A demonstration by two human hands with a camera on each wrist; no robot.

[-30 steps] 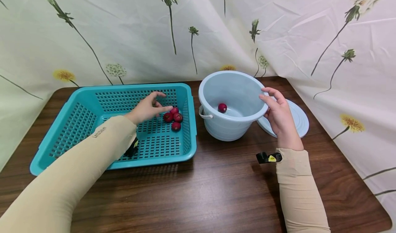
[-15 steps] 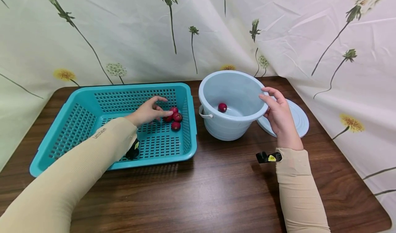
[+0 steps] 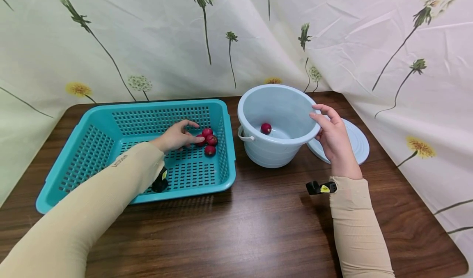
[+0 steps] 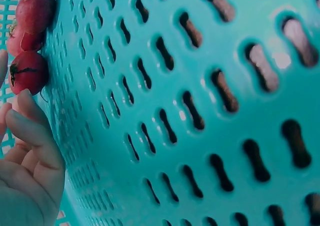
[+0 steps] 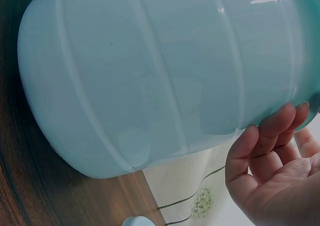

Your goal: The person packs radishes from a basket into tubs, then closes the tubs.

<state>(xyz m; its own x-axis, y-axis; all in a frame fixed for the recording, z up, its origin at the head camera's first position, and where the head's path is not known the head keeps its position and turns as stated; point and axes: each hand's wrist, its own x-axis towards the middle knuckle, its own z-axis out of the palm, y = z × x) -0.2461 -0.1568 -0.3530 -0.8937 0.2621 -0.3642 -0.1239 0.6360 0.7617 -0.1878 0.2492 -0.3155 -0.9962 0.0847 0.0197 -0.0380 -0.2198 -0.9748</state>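
Note:
Inside the teal plastic basket [image 3: 196,192], my left hand [image 3: 176,136] is at a small cluster of red radishes [image 3: 211,140]. Its thumb lies across the nearest radish [image 3: 200,141] and partly hides it, while the index finger stays spread apart above. In the left wrist view, curved fingertips of the left hand [image 4: 31,146] come right up to a radish [image 4: 30,72]. My right hand [image 3: 334,136] grips the right rim of a light blue bucket [image 3: 271,157], thumb and fingers at its edge. One radish [image 3: 265,128] lies on the bucket's bottom.
A round light blue lid [image 3: 356,140] lies on the brown wooden table [image 3: 258,228] behind the right hand. The bucket's white handle [image 3: 245,136] hangs on its left side. A flower-printed cloth [image 3: 155,35] stands behind and to the right.
My left hand has lowered slightly toward the radishes, its index finger coming down and its thumb settling over the nearest one. The right hand and the bucket have stayed in place.

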